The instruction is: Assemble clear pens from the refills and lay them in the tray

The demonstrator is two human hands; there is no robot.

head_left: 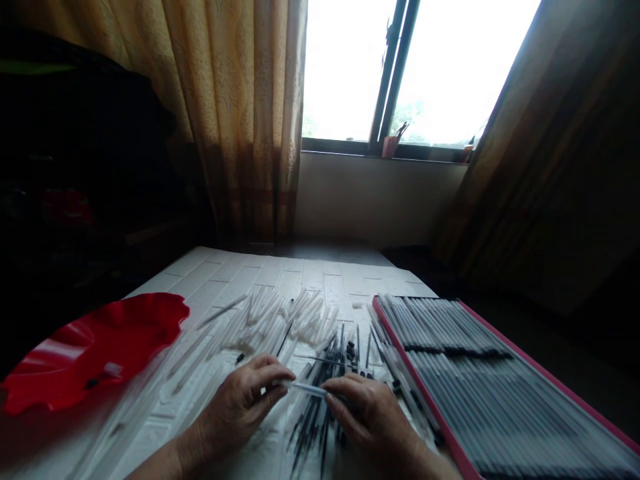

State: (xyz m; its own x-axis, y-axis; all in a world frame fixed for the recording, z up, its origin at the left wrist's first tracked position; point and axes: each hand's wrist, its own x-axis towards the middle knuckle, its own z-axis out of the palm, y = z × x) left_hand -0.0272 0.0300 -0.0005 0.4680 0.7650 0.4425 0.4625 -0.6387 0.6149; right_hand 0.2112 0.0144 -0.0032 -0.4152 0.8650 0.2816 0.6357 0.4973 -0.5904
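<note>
A clear pen barrel (309, 389) is held level between my two hands above the table. My left hand (245, 395) pinches its left end between thumb and fingers. My right hand (373, 408) has its fingertips closed on the other end. Whether a refill sits inside the barrel, I cannot tell. Under and between the hands lies a loose heap of dark pen refills (311, 430). Beyond them, many clear empty barrels (260, 323) are piled across the table. Small black caps (351, 348) lie near the right hand.
A red-rimmed box (525, 358) on the right holds rows of pens (480, 393). A red wavy-edged dish (125, 333) stands at the left with a few small pieces in it. The white brick-patterned table (320, 270) ends before a window and curtains (240, 120).
</note>
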